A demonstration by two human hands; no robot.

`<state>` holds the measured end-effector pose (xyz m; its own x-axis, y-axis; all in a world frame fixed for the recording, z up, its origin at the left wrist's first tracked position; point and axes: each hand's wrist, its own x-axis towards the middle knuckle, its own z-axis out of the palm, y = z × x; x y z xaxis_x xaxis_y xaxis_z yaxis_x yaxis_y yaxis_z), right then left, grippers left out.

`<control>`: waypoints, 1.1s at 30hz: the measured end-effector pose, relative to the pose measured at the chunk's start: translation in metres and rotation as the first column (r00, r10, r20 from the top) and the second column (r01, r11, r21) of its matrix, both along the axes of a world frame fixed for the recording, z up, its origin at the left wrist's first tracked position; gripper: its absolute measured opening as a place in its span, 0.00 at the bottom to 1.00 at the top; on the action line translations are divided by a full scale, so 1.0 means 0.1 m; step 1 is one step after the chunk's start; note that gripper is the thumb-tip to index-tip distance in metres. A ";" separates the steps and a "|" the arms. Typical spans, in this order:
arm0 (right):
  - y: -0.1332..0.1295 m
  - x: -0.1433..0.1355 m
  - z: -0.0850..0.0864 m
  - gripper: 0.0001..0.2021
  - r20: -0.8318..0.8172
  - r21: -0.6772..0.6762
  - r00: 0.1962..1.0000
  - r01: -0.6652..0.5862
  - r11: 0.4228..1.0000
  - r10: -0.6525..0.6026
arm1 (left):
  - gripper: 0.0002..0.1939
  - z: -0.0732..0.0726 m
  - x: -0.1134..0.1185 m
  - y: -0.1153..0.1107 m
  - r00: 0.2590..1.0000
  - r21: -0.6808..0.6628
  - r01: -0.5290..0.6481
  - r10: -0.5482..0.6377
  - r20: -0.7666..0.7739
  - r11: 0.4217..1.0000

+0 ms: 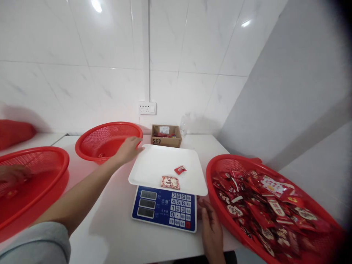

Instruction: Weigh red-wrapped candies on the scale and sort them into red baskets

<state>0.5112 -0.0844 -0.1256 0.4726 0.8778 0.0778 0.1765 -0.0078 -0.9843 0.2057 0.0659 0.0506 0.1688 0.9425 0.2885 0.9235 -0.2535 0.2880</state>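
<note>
A digital scale (164, 209) with a blue keypad panel and a white pan (154, 161) stands on the table before me. Two packets lie on the pan: a small red one (180, 169) and a larger red-and-cream one (169, 182). My left hand (128, 149) reaches to the pan's far left corner, beside the rim of a red basket; its fingers are stretched out and nothing shows in them. Low at the scale's right side is my right hand (212, 229), fingers extended toward the scale's edge and apparently holding nothing. Whether it touches the scale is unclear.
At right, a large red basket (220, 158) holds many red packets. Behind my left hand sits another red basket (110, 126). Another person's hand (13, 174) is inside a third basket (64, 161). An open cardboard box (166, 142) and a clear bottle (185, 123) stand by the wall.
</note>
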 end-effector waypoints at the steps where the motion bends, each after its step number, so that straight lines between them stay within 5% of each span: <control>1: 0.00 0.00 0.00 0.25 -0.005 0.003 1.000 0.010 1.000 -0.010 | 0.19 -0.05 0.11 -0.06 0.997 -0.032 0.083 -0.083 0.006 0.996; 4: 0.01 -0.02 0.02 0.25 -0.025 0.010 0.999 0.023 1.000 -0.023 | 0.19 -0.19 0.51 -0.27 0.932 -0.138 0.362 -0.355 0.072 0.922; 7: 0.02 -0.02 0.03 0.25 -0.022 0.012 1.000 0.009 1.000 -0.009 | 0.24 -0.30 0.83 -0.43 0.800 -0.205 0.599 -0.565 0.201 0.774; 11: 0.01 -0.02 0.03 0.25 -0.028 0.009 1.000 -0.008 1.000 0.008 | 0.35 -0.44 1.06 -0.41 0.753 -0.251 0.651 -0.652 0.094 0.716; 18: 0.00 -0.03 0.03 0.24 -0.016 -0.014 1.000 -0.004 1.000 0.004 | 0.21 -0.46 1.26 -0.25 0.724 -0.163 0.614 -0.633 -0.274 0.773; 25: 0.00 -0.03 0.03 0.25 -0.043 -0.014 0.999 -0.018 1.000 0.017 | 0.10 -0.43 1.23 -0.22 0.764 -0.128 0.575 -0.587 -0.269 0.808; 29: -0.01 -0.01 0.01 0.26 -0.042 -0.015 0.999 -0.012 1.000 0.011 | 0.09 -0.33 1.02 -0.16 0.844 -0.051 0.490 -0.489 -0.220 0.870; 33: 0.00 0.00 0.00 0.25 -0.026 -0.005 1.000 -0.003 1.000 0.003 | 0.10 -0.12 0.54 0.01 0.962 0.070 0.250 -0.239 -0.130 0.966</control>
